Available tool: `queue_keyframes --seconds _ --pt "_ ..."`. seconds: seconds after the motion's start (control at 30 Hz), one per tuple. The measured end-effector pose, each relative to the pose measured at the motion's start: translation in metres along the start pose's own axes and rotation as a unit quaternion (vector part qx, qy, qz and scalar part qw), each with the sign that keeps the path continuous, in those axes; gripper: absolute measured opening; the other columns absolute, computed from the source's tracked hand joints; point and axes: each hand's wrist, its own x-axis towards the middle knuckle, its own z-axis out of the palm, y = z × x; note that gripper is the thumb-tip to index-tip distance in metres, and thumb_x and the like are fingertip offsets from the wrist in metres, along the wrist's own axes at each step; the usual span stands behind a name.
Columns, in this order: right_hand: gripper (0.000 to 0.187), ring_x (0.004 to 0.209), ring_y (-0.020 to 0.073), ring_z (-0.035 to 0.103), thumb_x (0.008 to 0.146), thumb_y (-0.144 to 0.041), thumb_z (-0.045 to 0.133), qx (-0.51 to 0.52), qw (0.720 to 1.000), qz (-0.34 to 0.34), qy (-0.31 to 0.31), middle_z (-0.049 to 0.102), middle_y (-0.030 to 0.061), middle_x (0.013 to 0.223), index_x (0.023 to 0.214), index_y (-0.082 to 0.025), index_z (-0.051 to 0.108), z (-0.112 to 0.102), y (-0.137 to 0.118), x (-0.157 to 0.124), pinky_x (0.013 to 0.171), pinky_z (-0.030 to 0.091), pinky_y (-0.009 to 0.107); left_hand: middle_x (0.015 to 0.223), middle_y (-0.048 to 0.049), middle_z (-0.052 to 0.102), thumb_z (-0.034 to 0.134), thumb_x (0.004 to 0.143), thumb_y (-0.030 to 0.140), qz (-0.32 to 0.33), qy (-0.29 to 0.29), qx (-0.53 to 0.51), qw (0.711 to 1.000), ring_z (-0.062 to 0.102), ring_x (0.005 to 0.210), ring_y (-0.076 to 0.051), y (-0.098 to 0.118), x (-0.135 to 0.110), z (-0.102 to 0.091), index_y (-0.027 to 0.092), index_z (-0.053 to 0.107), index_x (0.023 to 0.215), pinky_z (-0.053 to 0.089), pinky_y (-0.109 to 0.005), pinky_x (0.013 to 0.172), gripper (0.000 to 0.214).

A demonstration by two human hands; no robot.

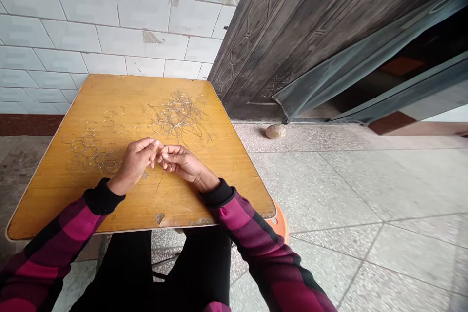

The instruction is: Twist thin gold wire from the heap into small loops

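Over the wooden tabletop [226, 175], left hand [136, 161] and right hand [184, 163] fingers [155, 146] pinch a thin wire [159, 183], end hidden.

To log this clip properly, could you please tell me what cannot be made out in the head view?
Head view:
Left hand and right hand: what they pinch is hidden by the hands themselves.
Wire loops: too fine to show their material or joins.
Orange rim: mostly hidden by the table, so what it belongs to is unclear.
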Motion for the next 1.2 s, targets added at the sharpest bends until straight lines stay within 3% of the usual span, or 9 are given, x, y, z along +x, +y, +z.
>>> queue_keyframes --seconds 0.23,0.37,0.7,0.97,1.2 --pt "0.028 0.055 0.0048 0.05 0.063 -0.032 0.083 0.031 0.999 0.002 -0.012 0.059 -0.0031 0.068 0.071 -0.016 0.061 -0.002 0.003 0.001 0.05 0.04 0.015 0.047 0.0054 0.041 0.067 0.078 0.047 -0.01 0.01 -0.019 1.0 0.042 0.042 -0.008 0.001 0.0 0.002 0.015 0.066 0.071 0.038 -0.022 0.042 0.032" --pt "0.028 0.05 0.0036 0.048 0.065 -0.033 0.082 0.037 0.999 -0.005 0.018 0.06 -0.0039 0.067 0.071 -0.016 0.06 -0.001 0.004 0.003 0.046 0.038 0.015 0.049 0.0049 0.044 0.067 0.078 0.045 -0.016 0.022 -0.027 0.999 0.042 0.043 -0.007 0.001 0.003 0.001 0.015 0.065 0.07 0.037 -0.021 0.043 0.031" --pt "0.027 0.046 0.0037 0.044 0.074 -0.041 0.073 -0.105 0.981 -0.124 0.105 0.064 -0.0027 0.07 0.075 -0.017 0.061 0.002 0.002 0.002 0.041 0.033 0.017 0.057 0.0024 0.054 0.065 0.079 0.037 -0.024 0.035 -0.035 0.998 0.043 0.045 -0.006 0.0 0.003 0.001 0.014 0.065 0.075 0.039 -0.021 0.046 0.023" --pt "0.028 0.046 0.0025 0.047 0.068 -0.039 0.08 -0.063 0.99 -0.085 0.093 0.065 -0.0032 0.07 0.075 -0.016 0.066 0.002 0.001 0.002 0.04 0.035 0.015 0.061 0.0019 0.055 0.061 0.083 0.038 0.02 0.047 0.025 0.998 0.045 0.046 -0.007 -0.01 0.006 -0.004 0.015 0.066 0.079 0.041 -0.02 0.046 0.024" --pt "0.031 0.046 0.0028 0.055 0.063 -0.037 0.084 0.002 0.996 -0.046 0.08 0.067 -0.0033 0.066 0.075 -0.014 0.068 0.003 0.002 0.001 0.045 0.047 0.013 0.059 0.0025 0.054 0.06 0.086 0.039 0.059 0.069 0.047 0.995 0.047 0.047 -0.007 -0.016 0.006 -0.005 0.016 0.067 0.078 0.041 -0.02 0.046 0.025"
